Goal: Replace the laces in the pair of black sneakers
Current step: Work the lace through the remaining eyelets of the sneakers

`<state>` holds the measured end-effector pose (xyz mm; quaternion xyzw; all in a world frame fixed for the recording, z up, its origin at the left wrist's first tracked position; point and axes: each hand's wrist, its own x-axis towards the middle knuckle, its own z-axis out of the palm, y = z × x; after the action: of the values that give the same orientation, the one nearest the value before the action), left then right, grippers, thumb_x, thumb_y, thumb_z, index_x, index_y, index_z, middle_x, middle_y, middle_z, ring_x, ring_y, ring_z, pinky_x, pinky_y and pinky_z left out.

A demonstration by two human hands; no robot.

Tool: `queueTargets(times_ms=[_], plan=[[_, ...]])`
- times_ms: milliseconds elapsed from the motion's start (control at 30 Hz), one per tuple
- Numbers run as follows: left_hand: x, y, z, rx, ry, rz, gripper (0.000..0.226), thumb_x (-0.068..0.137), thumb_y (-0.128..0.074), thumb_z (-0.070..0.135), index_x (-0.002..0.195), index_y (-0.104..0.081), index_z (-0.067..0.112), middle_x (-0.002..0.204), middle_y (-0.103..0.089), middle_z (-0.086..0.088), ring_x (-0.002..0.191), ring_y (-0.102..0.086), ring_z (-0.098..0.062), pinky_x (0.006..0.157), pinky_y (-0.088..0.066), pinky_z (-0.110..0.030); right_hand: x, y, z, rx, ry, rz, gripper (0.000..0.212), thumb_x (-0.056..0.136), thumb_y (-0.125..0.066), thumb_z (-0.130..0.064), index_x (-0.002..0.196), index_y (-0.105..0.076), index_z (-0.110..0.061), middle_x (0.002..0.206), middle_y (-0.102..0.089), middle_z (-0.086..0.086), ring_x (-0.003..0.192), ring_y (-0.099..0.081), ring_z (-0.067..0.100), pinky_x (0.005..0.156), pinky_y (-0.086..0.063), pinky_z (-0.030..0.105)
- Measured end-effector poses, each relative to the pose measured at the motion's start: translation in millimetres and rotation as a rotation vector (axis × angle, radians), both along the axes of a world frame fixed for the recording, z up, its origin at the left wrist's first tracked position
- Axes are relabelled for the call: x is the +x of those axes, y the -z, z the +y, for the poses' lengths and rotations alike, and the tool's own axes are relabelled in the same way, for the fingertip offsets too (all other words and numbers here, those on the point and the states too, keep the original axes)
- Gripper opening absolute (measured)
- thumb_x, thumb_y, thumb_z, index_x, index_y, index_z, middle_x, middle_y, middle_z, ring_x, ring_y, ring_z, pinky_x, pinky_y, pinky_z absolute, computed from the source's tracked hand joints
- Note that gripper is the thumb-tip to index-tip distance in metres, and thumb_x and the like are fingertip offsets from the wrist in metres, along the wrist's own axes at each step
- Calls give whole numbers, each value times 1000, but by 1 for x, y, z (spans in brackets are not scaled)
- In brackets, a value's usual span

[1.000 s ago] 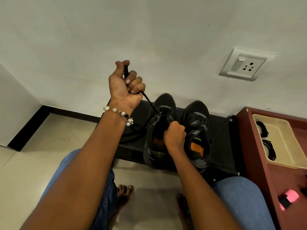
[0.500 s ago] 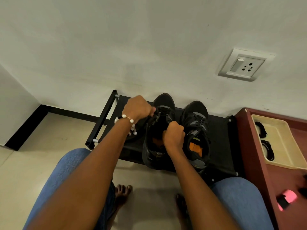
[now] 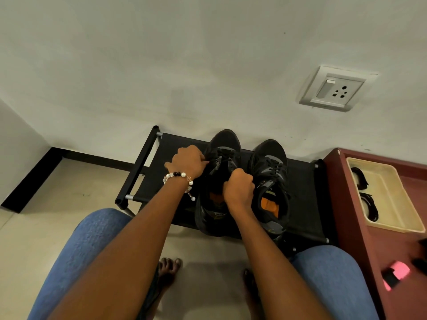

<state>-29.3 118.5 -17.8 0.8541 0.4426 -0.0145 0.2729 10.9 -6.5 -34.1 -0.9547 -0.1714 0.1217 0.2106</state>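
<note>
Two black sneakers stand side by side on a low black rack (image 3: 302,181), toes toward the wall. My left hand (image 3: 188,161), with a bead bracelet on the wrist, is curled at the left edge of the left sneaker (image 3: 221,144) and pinches the black lace at its eyelets. My right hand (image 3: 239,188) is a fist over the left sneaker's tongue, gripping the shoe's upper or the lace there; the fingers hide which. The right sneaker (image 3: 270,158) stands laced, with an orange insole showing.
A dark red cabinet (image 3: 346,215) stands to the right, holding a cream tray (image 3: 392,225) with two coiled black laces (image 3: 369,206). A pink and black object (image 3: 395,273) lies on the cabinet. The white wall with a socket (image 3: 335,88) is close behind the rack. My knees flank the floor.
My left hand, raised high pulling the lace taut a second ago, has come down to the left sneaker's eyelets. My right hand has stayed on the tongue.
</note>
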Motion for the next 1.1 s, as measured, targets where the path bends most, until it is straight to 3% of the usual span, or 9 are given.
queueTargets(times_ms=[100,300,400,500,667,867,967,1033,1100], plan=[[4,3,-2,81,54,-51,23,87,-67,36,100,-73,18,108,-67,-11,98,-63,-36,92,-47,-55,0,0,-1,-2,3,9,19,97,-51,-8,110,-59,3,108,-62,19,97,-64,36,65,-46,34],[9,-8,4,57,22,-106,29,87,-53,25,65,-53,5,79,-59,-9,72,-58,-31,82,-44,-42,0,0,0,-7,13,22,19,98,-50,-8,110,-58,3,108,-61,19,97,-63,36,64,-44,34],[11,-16,10,-255,-42,-353,36,90,-55,23,61,-60,1,67,-64,-9,53,-61,-19,66,-53,-32,-1,-1,-1,-11,21,13,19,98,-49,-9,111,-58,2,108,-62,18,96,-63,36,63,-44,33],[7,-29,12,-531,-206,-540,34,95,-58,21,64,-57,7,61,-59,-4,43,-50,-11,50,-46,-24,-2,-1,-1,0,19,17,20,99,-48,-9,111,-58,2,109,-62,18,97,-63,35,63,-43,32],[-1,-67,20,-751,-310,-770,12,95,-59,15,85,-65,9,69,-66,0,49,-57,-10,64,-53,-29,0,-8,-4,19,-6,70,19,99,-48,-9,110,-58,2,110,-62,19,98,-62,36,65,-42,31],[-2,-101,17,-906,-160,-996,26,101,-42,7,107,-67,4,100,-73,-12,90,-72,-25,85,-57,-39,17,-45,0,49,-119,162,15,93,-59,-16,93,-46,-9,109,-58,20,101,-57,40,77,-49,41],[-3,-109,15,-940,-49,-1008,29,102,-38,5,114,-64,2,108,-71,-16,100,-70,-27,91,-54,-37,19,-70,7,397,-186,98,19,92,-65,-24,99,-63,-7,102,-67,12,97,-64,25,78,-51,33],[-4,-113,13,-922,34,-977,30,102,-37,3,117,-62,0,110,-71,-16,102,-69,-25,93,-53,-33,13,-81,13,660,-186,263,35,88,-71,-31,113,-67,-6,106,-70,4,99,-66,15,89,-53,30],[-4,-114,12,-879,89,-941,30,101,-37,1,118,-61,-2,111,-70,-17,103,-69,-24,93,-53,-30,7,-85,19,804,-183,357,36,84,-74,-34,110,-69,-10,102,-72,3,97,-67,13,91,-54,33]])
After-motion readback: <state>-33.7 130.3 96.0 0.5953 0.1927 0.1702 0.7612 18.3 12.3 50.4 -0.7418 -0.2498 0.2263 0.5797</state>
